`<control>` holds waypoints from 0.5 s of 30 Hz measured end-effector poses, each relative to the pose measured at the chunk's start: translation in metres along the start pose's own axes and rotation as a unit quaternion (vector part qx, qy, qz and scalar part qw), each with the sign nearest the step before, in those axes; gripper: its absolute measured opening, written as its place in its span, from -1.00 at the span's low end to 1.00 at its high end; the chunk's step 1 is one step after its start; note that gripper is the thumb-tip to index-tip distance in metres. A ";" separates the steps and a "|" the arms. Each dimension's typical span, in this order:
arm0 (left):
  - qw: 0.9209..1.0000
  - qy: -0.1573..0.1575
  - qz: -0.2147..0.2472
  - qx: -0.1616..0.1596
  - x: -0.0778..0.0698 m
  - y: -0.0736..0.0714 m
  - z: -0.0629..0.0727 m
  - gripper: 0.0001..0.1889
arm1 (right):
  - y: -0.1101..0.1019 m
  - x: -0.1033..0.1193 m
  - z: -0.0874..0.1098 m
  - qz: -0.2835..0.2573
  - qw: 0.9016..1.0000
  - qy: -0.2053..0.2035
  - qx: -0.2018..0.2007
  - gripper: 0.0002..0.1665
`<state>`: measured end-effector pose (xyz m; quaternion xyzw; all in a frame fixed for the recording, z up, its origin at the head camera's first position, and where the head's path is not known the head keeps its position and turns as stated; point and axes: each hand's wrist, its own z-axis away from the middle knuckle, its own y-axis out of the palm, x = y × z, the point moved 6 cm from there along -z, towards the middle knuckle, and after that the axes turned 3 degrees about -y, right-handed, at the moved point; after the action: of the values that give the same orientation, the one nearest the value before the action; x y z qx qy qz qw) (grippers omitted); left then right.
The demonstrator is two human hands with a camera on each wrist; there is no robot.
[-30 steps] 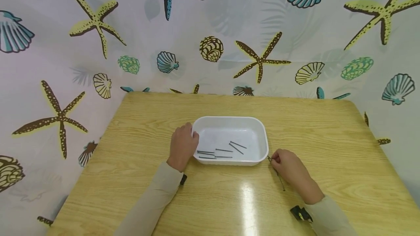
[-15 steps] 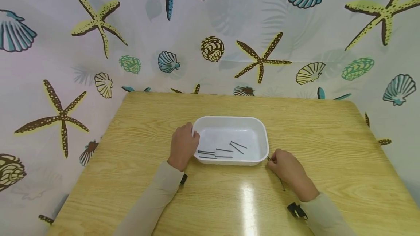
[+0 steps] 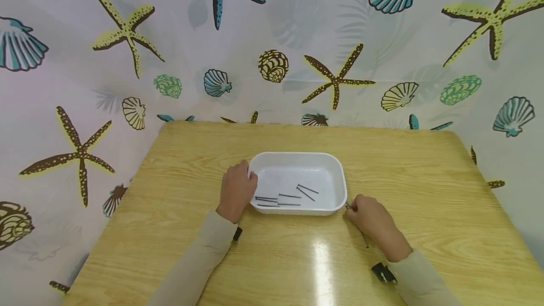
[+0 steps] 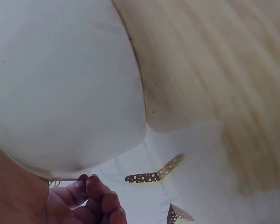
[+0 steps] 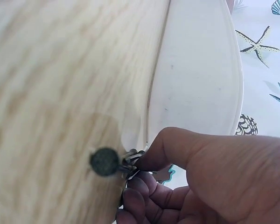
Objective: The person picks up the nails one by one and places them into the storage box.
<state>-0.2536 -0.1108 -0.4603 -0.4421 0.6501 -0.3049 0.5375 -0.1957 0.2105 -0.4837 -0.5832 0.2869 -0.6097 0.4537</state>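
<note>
A white plastic tray (image 3: 297,211) holds several dark nails (image 3: 290,196), lying in its front and middle part. At the tray's left end, my left hand (image 3: 237,191) grips the rim, thumb at the inner side; the left wrist view shows its curled fingers (image 4: 95,189) by the tray's edge. Beside the tray's front right corner, my right hand (image 3: 374,223) pinches nails between thumb and fingers. Close up in the right wrist view, one round nail head (image 5: 104,161) juts toward the camera, with other metal ends by the fingertips. How many nails it holds is hidden.
The wood-grain table (image 3: 425,178) extends on all sides of the tray. Behind and beside it hangs a white curtain (image 3: 238,46) printed with starfish and shells. Dark straps with small devices (image 3: 384,273) sit at the wrists.
My right thumb and fingers have shifted slightly down and left, covering more of the nails. The left hand and the tray stay in place.
</note>
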 end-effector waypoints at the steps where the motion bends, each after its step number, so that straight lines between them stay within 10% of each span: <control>1: 1.000 -0.001 0.001 0.000 0.000 0.000 0.000 -0.83 | 0.000 0.000 0.000 -0.002 1.000 0.000 0.000 -0.83; 15: 1.000 0.003 0.006 0.000 0.003 0.002 0.001 -0.83 | -0.003 -0.007 0.000 -0.002 0.999 -0.004 -0.046 -0.81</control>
<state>-0.2536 -0.1127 -0.4634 -0.4372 0.6543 -0.3028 0.5377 -0.1968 0.2184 -0.4842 -0.6063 0.3114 -0.5945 0.4266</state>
